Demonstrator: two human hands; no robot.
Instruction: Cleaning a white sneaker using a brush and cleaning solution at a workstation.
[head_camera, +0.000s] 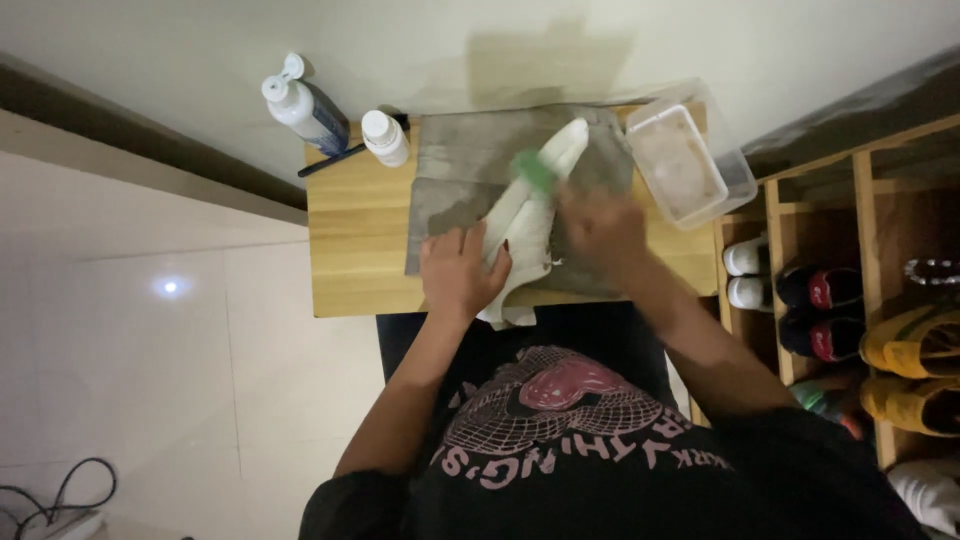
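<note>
The left hand (458, 270) lies closed over the near end of a white shoe (527, 215), pressing it down on a grey cloth (470, 165) spread across the wooden worktop (355, 250). The shoe lies lengthwise, its toe pointing to the far side, and its near end hangs just over the worktop's near edge. The right hand (600, 225) is blurred; it sits just right of the shoe, touching or almost touching its side, and I cannot tell how its fingers are set or whether they hold anything. A green thing (535, 170) (perhaps a brush, too smeared to be sure) shows on the far part of the shoe, to the left of that hand.

At the far right corner of the worktop stands a clear plastic tub (742, 180), partly over the edge, with something pale in it. At the far left corner stand a white bottle (385, 137) and, just off the worktop on the left, a white spray bottle (300, 108) with a dark label; a black, thin tool (330, 160) lies between them.

To the right is a wooden shoe rack (860, 200) with several pairs: white, dark with red, and yellow. The floor on the left is pale tile (150, 380), with a dark cable (60, 495) in the near left corner.
</note>
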